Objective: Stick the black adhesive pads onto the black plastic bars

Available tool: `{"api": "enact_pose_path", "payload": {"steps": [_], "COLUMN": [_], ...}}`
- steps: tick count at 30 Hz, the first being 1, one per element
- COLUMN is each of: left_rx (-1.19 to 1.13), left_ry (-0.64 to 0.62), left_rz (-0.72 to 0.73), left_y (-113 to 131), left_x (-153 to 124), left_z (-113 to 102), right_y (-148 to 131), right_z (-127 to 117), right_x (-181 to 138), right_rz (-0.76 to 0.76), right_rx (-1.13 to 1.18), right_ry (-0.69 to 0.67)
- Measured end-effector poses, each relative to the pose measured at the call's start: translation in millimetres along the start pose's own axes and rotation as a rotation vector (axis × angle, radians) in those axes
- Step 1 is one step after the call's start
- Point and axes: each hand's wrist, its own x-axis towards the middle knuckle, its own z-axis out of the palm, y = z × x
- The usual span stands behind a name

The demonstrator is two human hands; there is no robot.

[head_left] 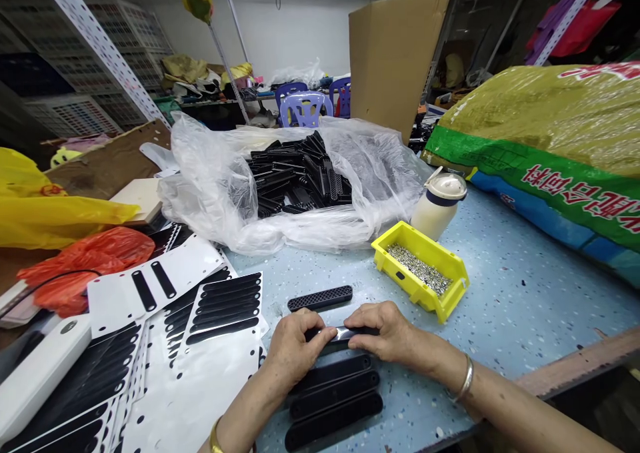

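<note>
Between my left hand [299,343] and my right hand [383,329] is a long black plastic piece [344,333], with a glossy strip along its top. My fingers and thumbs pinch it at both ends, hiding part of it. Just beyond my hands, one black piece [320,298] lies with its textured lattice side up. Several smooth black pieces [335,394] lie in a row below my hands. To the left, white sheets [200,386] carry black strip-shaped stickers [225,305]. A yellow bin [421,273] of small shiny metal parts stands beyond my right hand.
A clear plastic bag [210,186] full of black pieces [305,173] lies open at the back. A white lidded bottle [437,206] stands behind the bin. A large green and yellow sack [545,133] flanks the right; red [95,266] and yellow bags [45,206] flank the left.
</note>
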Motion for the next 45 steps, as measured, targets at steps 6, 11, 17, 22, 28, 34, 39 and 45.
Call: {"api": "enact_pose_path", "payload": {"steps": [6, 11, 17, 22, 28, 34, 39, 45], "left_rx": [-0.003, -0.003, -0.009, -0.029, -0.021, 0.041, 0.153, 0.08], "left_ry": [-0.036, -0.038, -0.031, -0.018, -0.054, -0.105, -0.173, -0.107], "left_rz": [-0.048, -0.057, -0.032, -0.022, 0.009, 0.105, 0.084, -0.001], "left_y": [3, 4, 2, 0, -1, 6, 19, 28], "left_x": [1, 1, 0, 0, 0, 0, -1, 0], "left_z": [-2, -2, -2, 0, -2, -10, -18, -23], "right_y": [10, 6, -1, -1, -7, -5, -7, -30], "right_z": [-19, -14, 17, 22, 4, 4, 13, 2], "right_x": [-18, -24, -12, 0, 6, 0, 3, 3], "right_rz": [0.07, 0.11, 0.295, 0.457, 0.62, 0.546, 0.316, 0.099], "right_rx": [-0.007, -0.012, 0.078, 0.237, 0.53, 0.445, 0.068, -0.141], "right_ry": [0.192, 0.236, 0.217, 0.156, 0.028, 0.053, 0.038, 0.028]}}
